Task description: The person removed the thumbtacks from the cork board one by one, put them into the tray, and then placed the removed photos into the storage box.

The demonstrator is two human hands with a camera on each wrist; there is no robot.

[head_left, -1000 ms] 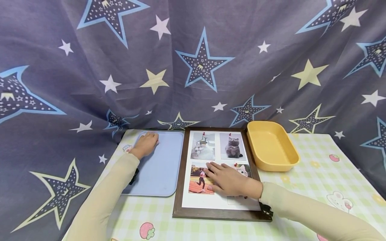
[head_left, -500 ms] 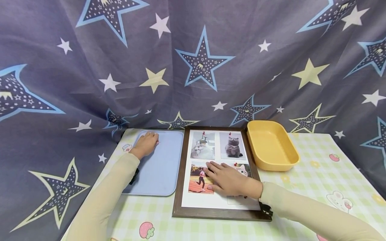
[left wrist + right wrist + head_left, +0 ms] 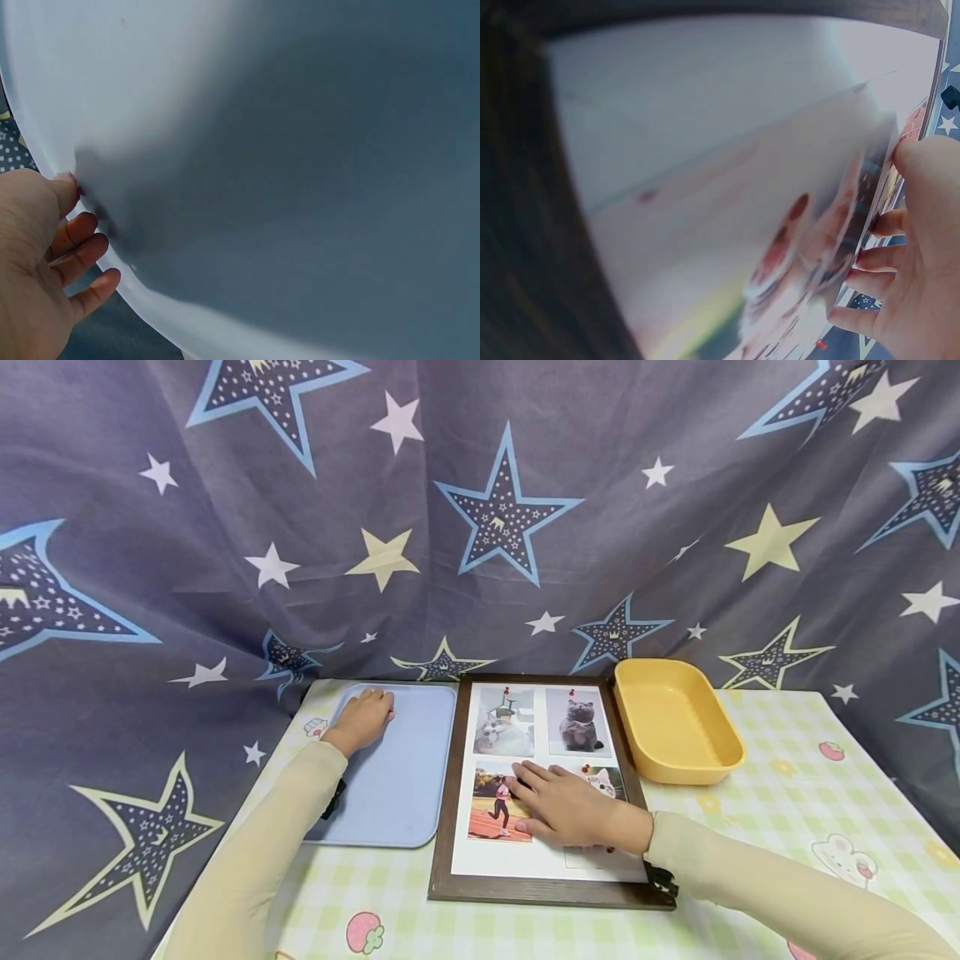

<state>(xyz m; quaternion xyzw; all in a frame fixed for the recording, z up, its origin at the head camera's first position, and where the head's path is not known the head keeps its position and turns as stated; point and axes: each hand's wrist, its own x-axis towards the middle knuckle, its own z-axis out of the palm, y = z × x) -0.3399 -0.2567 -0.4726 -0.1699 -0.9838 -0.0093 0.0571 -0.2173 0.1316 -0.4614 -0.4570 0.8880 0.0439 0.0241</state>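
Observation:
Over the left side of a light blue tray (image 3: 405, 777), my left hand (image 3: 362, 720) has its fingers bent. Its thumb and forefinger pinch a small red push pin (image 3: 80, 192), mostly hidden by the fingertips; the other fingers are loosely bent in the left wrist view. My right hand (image 3: 566, 810) rests with spread fingers on a brown-framed white board (image 3: 495, 867). It lies between a photo of a runner (image 3: 491, 818) and a kitten photo (image 3: 606, 782), partly covering both. Red push pins stand at the tops of the upper cat photos (image 3: 504, 735) and the kitten photo.
A yellow bin (image 3: 678, 722) stands against the board's upper right side. Tray, board and bin are on a green checked tablecloth (image 3: 780, 793). A dark curtain (image 3: 480, 627) with stars hangs along the table's far edge.

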